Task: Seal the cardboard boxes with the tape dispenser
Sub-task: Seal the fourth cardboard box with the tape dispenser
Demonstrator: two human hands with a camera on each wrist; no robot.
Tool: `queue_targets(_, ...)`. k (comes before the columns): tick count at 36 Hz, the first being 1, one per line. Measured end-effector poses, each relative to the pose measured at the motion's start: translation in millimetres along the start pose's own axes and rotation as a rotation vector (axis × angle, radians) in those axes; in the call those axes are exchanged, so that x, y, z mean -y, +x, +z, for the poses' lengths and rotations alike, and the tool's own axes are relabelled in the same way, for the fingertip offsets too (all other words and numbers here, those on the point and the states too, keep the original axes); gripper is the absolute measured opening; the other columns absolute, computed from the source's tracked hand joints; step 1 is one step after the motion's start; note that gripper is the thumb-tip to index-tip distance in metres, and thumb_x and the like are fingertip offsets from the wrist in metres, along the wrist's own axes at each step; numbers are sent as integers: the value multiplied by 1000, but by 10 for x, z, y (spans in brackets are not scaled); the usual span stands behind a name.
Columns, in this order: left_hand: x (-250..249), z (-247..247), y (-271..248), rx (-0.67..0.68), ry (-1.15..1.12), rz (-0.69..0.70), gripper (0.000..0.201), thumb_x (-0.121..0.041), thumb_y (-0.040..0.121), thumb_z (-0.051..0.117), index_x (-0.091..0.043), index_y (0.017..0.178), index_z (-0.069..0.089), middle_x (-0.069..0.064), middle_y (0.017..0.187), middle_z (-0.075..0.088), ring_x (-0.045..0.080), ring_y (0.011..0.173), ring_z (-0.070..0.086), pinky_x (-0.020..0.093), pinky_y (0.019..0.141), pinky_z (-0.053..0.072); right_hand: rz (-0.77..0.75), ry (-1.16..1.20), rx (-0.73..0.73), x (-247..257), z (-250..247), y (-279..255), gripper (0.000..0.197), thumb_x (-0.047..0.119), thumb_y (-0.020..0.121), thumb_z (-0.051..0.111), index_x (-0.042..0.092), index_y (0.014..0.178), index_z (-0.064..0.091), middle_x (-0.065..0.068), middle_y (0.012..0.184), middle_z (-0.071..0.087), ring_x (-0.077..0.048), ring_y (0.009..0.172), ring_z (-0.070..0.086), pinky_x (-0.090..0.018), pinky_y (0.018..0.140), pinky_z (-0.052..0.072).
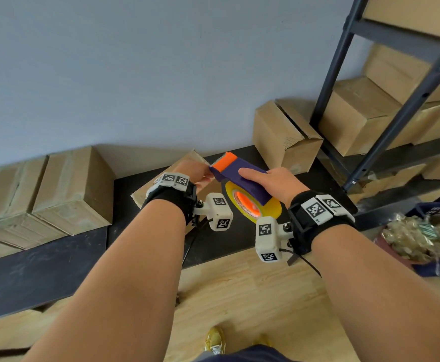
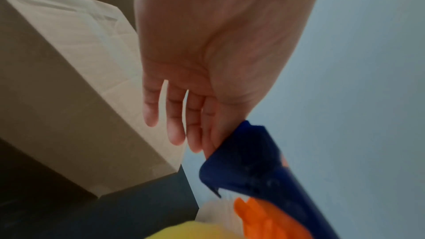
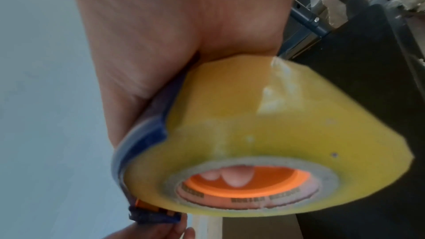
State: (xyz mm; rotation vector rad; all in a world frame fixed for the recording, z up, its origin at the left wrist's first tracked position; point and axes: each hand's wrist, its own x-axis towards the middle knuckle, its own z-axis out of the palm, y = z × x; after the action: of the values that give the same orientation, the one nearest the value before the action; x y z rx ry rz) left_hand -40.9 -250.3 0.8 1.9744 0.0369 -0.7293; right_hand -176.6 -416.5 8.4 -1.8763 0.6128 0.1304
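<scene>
Two hands meet at a purple plastic tape dispenser (image 1: 242, 178) with an orange cutter head, held in the air above a black tabletop (image 1: 237, 239). It carries a fat roll of yellowish clear tape (image 3: 260, 115) on an orange core. The right hand (image 1: 273, 182) clamps the dispenser, thumb laid along its purple top; in the right wrist view fingertips (image 3: 234, 177) show through the roll's core. The left hand (image 2: 207, 64) is at the cutter end: three fingers (image 2: 174, 126) hang straight and slightly apart, while the forefinger and thumb are hidden behind the purple body, so whether they pinch the tape end cannot be told. Just below the left hand lies a brown cardboard box (image 2: 76, 83) on the tabletop. More cardboard boxes (image 1: 56, 189) stand along the grey wall (image 1: 135, 69) to the left, another box (image 1: 284, 137) stands behind the dispenser, and a dark metal shelf rack (image 1: 386, 131) on the right holds others.
</scene>
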Motion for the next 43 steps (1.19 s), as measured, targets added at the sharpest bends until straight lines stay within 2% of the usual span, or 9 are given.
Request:
queue_targets(9, -214, 60, -33, -108, 292, 100, 25, -20, 92, 59, -13, 69, 55, -2, 66, 58, 12, 60, 54, 24, 61, 45, 22, -102, -23, 2, -71, -10, 62, 64, 78, 66, 6, 101, 63, -8, 90, 68, -17, 74, 60, -24, 63, 42)
queue_targets(13, -199, 77, 138, -149, 389, -11, 35, -37, 60, 73, -13, 66, 49, 3, 69, 55, 18, 58, 53, 26, 55, 42, 22, -149, -28, -48, -154, -40, 58, 65, 78, 65, 8, 93, 62, -8, 89, 67, -18, 76, 60, -26, 66, 42)
queue_targets(16, -222, 49, 78, -317, 438, 75, 23, -27, 83, 65, -6, 76, 61, 7, 72, 59, 24, 68, 58, 29, 63, 48, 39, -145, -10, -133, -221, -79, 57, 63, 79, 65, 8, 91, 63, -10, 89, 68, -18, 75, 60, -26, 67, 43)
queue_targets(21, -176, -34, 118, -413, 428, 137, 25, -25, 89, 58, -2, 82, 65, 14, 80, 65, 29, 71, 59, 32, 67, 50, 93, -114, 8, -302, -326, -120, 60, 63, 77, 67, 8, 101, 65, -9, 94, 70, -20, 84, 64, -28, 72, 45)
queue_targets(24, -165, -60, 157, -413, 410, 162, 30, -27, 91, 56, 0, 82, 67, 17, 85, 68, 32, 80, 66, 38, 79, 55, 115, -120, 25, -341, -364, -120, 60, 63, 77, 66, 9, 104, 64, -8, 96, 69, -20, 87, 65, -27, 73, 46)
queue_targets(28, -162, -63, 229, -352, 365, 219, 34, -28, 92, 53, -8, 65, 56, 13, 77, 60, 26, 71, 56, 32, 69, 45, 121, -133, -17, -300, -353, -77, 70, 69, 74, 64, 7, 107, 62, -9, 98, 68, -20, 87, 63, -27, 70, 44)
queue_targets(31, -203, -109, 261, -321, 392, 234, 31, -38, 94, 52, -12, 78, 59, 10, 80, 56, 23, 72, 52, 32, 70, 43, 118, -163, -40, -213, -301, -25, 71, 72, 78, 59, 6, 105, 60, -7, 89, 64, -16, 77, 58, -24, 59, 37)
queue_targets(34, -251, -186, 320, -352, 467, 265, 28, -29, 96, 54, -6, 96, 69, 11, 96, 67, 29, 92, 63, 30, 74, 46, 108, -200, -51, -115, -221, 62, 70, 70, 80, 58, 6, 108, 59, -6, 89, 62, -15, 75, 56, -24, 56, 35)
queue_targets(43, -323, -440, 670, -377, 529, 263, 26, -26, 96, 54, -5, 90, 69, 11, 94, 68, 29, 91, 64, 28, 71, 44, 112, -169, -126, 188, 55, 337, 58, 60, 80, 65, 8, 104, 59, -9, 99, 65, -23, 92, 62, -31, 77, 47)
